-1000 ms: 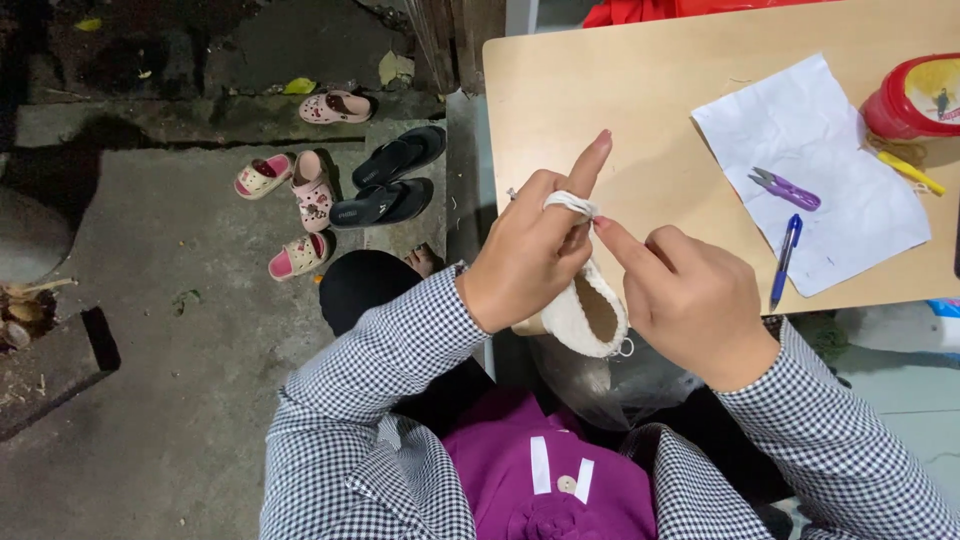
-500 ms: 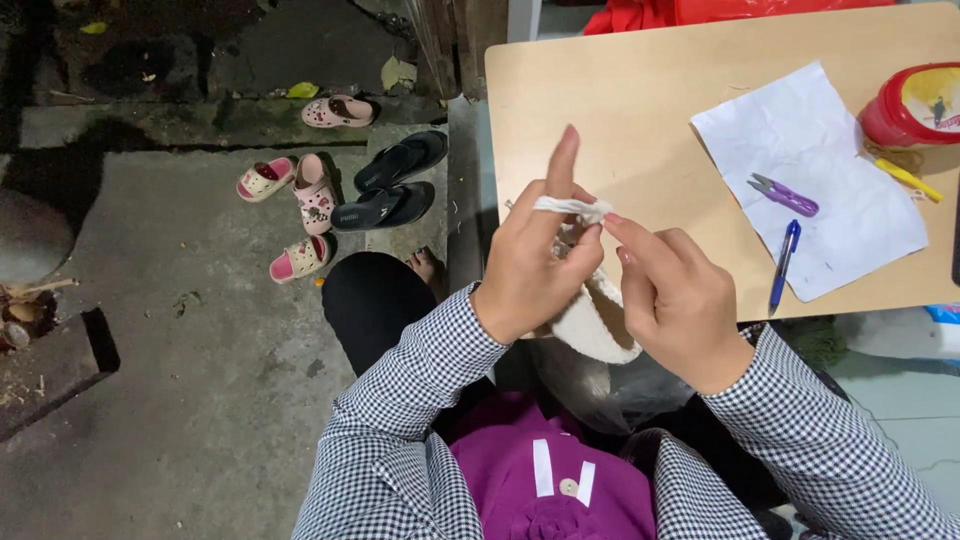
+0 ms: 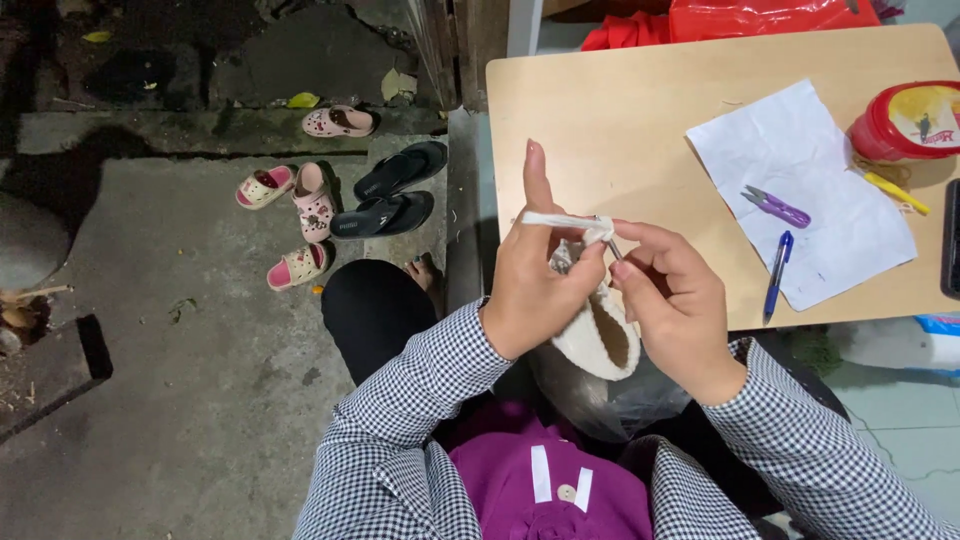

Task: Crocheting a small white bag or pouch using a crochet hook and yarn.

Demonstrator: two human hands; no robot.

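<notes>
A cream knitted pouch (image 3: 598, 340) sits half hidden behind the left hand (image 3: 535, 290) and right hand (image 3: 680, 305); at the frame's right edge, a round red tub with a yellow lid (image 3: 912, 120) is cut off (as is a black flat object (image 3: 951, 240) below it).

crocheted piece (image 3: 598, 340): cream yarn, soft, matt
worktop (image 3: 620, 120): pale wood, smooth
sheet (image 3: 820, 190): white paper, creased
tub (image 3: 908, 120): red plastic, glossy
floor (image 3: 200, 400): rough grey concrete

Light wooden table (image 3: 640, 110) right; grey concrete floor (image 3: 180, 400) left, cracked stone step (image 3: 300, 60) beyond; dim light.
</notes>
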